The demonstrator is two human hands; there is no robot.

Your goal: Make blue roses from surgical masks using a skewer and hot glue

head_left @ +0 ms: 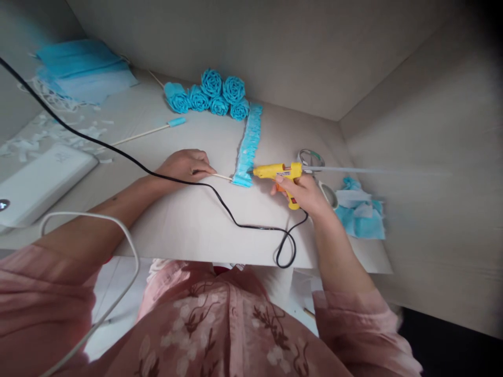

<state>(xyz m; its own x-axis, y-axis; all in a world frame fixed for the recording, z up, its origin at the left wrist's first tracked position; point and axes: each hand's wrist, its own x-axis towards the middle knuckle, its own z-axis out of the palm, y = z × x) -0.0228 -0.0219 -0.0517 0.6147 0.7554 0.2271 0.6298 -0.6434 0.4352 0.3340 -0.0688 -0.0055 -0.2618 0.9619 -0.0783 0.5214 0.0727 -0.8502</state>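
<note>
My left hand (184, 165) pinches a thin wooden stick (222, 177) that points right. The far end of the stick is at the near end of a pleated blue strip (248, 141), which runs away from me across the table. Wrapped in my right hand (301, 189) is a yellow hot glue gun (277, 171), a glue stick (346, 169) jutting from its back. Its nozzle points left and is at the strip's right edge, close to the near end; whether it touches cannot be made out. Beyond the strip lie several blue fabric roses (211, 82).
Blue face masks (86, 70) are stacked at the back left, near white scraps (51, 133). A blue-tipped stick (149, 133) lies left of centre. A white power bank (47, 183) sits left. Scissors (328, 193) and blue cloth pieces (359, 212) are right. A black cord (118, 152) crosses my left forearm.
</note>
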